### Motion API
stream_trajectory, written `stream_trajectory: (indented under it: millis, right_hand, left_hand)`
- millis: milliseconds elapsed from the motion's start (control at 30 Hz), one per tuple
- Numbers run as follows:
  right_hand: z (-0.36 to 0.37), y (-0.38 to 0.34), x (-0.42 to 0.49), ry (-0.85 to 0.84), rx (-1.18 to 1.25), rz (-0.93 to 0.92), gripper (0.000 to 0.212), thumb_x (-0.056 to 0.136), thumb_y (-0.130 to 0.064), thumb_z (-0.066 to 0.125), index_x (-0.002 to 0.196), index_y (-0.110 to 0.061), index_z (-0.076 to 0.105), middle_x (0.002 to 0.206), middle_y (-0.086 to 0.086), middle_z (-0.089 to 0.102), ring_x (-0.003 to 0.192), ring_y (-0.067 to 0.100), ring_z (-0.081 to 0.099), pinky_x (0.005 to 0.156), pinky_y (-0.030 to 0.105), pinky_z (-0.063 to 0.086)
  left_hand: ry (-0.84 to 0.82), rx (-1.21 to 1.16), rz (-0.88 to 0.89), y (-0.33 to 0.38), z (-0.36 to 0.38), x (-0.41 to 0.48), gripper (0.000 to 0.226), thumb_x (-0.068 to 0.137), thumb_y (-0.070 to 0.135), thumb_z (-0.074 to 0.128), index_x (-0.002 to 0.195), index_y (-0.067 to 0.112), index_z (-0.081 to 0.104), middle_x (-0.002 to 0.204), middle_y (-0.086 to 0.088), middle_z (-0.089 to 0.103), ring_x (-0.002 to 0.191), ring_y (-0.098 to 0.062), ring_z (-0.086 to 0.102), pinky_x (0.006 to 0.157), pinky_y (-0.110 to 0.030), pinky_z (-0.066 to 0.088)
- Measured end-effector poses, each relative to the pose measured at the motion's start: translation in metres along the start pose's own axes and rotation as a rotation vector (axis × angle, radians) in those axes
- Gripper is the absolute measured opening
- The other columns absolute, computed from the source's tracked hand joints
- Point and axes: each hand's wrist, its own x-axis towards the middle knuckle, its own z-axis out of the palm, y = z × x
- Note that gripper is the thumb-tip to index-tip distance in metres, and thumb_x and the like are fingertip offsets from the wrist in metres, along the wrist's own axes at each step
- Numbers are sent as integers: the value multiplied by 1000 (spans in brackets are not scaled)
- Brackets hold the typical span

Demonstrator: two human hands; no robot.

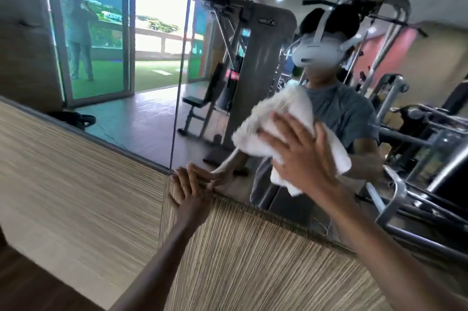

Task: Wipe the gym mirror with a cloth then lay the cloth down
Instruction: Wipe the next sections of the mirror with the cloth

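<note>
A large wall mirror fills the upper half of the head view, with a vertical seam between two panels. My right hand presses a bunched white cloth flat against the glass, fingers spread over it. My left hand rests with straight fingers on the mirror's lower edge near the seam, touching the glass and the wooden panel. The mirror reflects a person wearing a headset and the cloth.
A striped wood-grain wall panel runs below the mirror, with a corner at the seam. Reflected gym machines and a glass door to a green lawn show in the mirror. Dark wood floor sits at lower left.
</note>
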Motion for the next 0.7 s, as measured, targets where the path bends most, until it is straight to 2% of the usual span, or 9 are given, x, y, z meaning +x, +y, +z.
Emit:
stream_trajectory:
  millis: [67, 133, 233, 333, 400, 467, 533, 633, 700]
  right_hand:
    - [-1, -11, 22, 77, 9, 164, 72, 82, -44, 64, 150, -33, 41, 161, 5, 30, 146, 27, 24, 108, 56, 19]
    - [4, -37, 31, 93, 5, 234, 71, 87, -42, 54, 154, -31, 34, 163, 6, 24, 149, 26, 20, 109, 56, 18]
    - [21, -65, 16, 58, -39, 66, 69, 89, -40, 49, 155, -29, 33, 164, 4, 24, 151, 24, 17, 111, 54, 16]
    - [33, -55, -27, 2, -118, -148, 62, 94, -47, 45, 153, -30, 35, 162, 4, 28, 150, 24, 23, 115, 55, 10]
    - [38, -37, -68, -16, -99, -165, 60, 93, -43, 49, 151, -31, 39, 160, 3, 33, 150, 25, 24, 113, 56, 18]
    - [31, -4, -110, -1, -83, -98, 67, 86, -39, 63, 149, -32, 43, 158, 3, 36, 148, 24, 24, 108, 56, 28]
    - [15, 37, -137, 7, -91, -10, 78, 76, -42, 72, 149, -35, 43, 158, 4, 33, 146, 24, 27, 108, 57, 27]
    - [-6, 75, -122, 133, -96, 215, 71, 78, -49, 65, 145, -36, 48, 157, 4, 37, 142, 25, 30, 105, 54, 26]
    - [-9, 63, -95, 194, -3, 354, 64, 81, -45, 60, 144, -35, 51, 156, 5, 38, 143, 24, 30, 105, 54, 24]
  left_hand:
    - [21, -49, -11, 12, 6, -8, 82, 104, 55, 28, 154, 20, -26, 159, -5, -38, 146, -22, -34, 117, -56, -15]
    - [48, -102, -24, 26, 12, -15, 83, 103, 54, 30, 156, 16, -22, 162, -11, -31, 149, -25, -30, 119, -53, -14]
    - [101, -182, -35, 45, 24, -25, 86, 102, 56, 33, 158, 12, -16, 164, -17, -23, 152, -28, -22, 120, -46, -11]
    - [155, -268, -20, 63, 40, -34, 89, 96, 66, 25, 158, 14, -14, 165, -21, -18, 153, -28, -17, 121, -45, -8]
    - [194, -300, -7, 75, 52, -42, 92, 88, 68, 18, 158, 17, -15, 164, -22, -17, 154, -29, -16, 121, -47, -5]
    - [200, -350, 34, 91, 66, -52, 101, 80, 82, 9, 156, 21, -18, 164, -20, -21, 153, -28, -18, 121, -47, -7]
    - [189, -396, 67, 108, 80, -63, 112, 73, 93, 5, 157, 23, -19, 162, -17, -28, 152, -26, -24, 120, -46, -11]
    - [200, -416, 94, 129, 99, -73, 106, 79, 85, 14, 157, 21, -21, 161, -15, -33, 150, -26, -27, 120, -46, -12]
    - [229, -422, 102, 140, 112, -80, 104, 81, 84, 12, 157, 20, -19, 161, -15, -32, 150, -23, -28, 120, -45, -12]
